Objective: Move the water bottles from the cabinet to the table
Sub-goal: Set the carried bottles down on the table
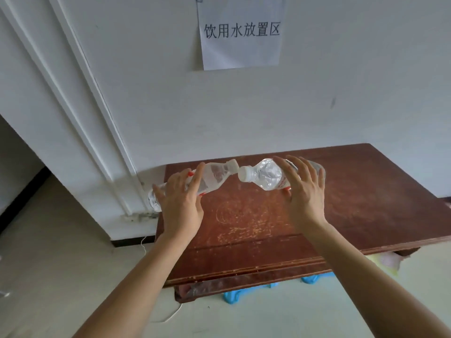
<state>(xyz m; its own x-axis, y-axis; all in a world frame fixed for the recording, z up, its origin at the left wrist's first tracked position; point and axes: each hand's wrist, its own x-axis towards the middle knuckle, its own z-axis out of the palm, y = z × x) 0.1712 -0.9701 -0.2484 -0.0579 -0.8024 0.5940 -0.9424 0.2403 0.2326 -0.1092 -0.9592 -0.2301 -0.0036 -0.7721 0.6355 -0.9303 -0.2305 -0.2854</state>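
Observation:
I hold two clear water bottles with white caps over the far left part of a worn reddish-brown wooden table (353,196). My left hand (179,206) is wrapped around the left bottle (214,176), which lies tilted with its cap pointing up and right and its base past the table's left edge. My right hand (305,191) grips the right bottle (267,175) around its red label, cap pointing left. The two caps almost touch. Both bottles are off the tabletop. No cabinet is in view.
A white wall stands right behind the table, with a paper sign (240,32) pinned above. White pipes or trim (80,106) run diagonally down the wall to the table's left corner. Blue plastic objects (234,295) lie on the pale floor under the table's front edge.

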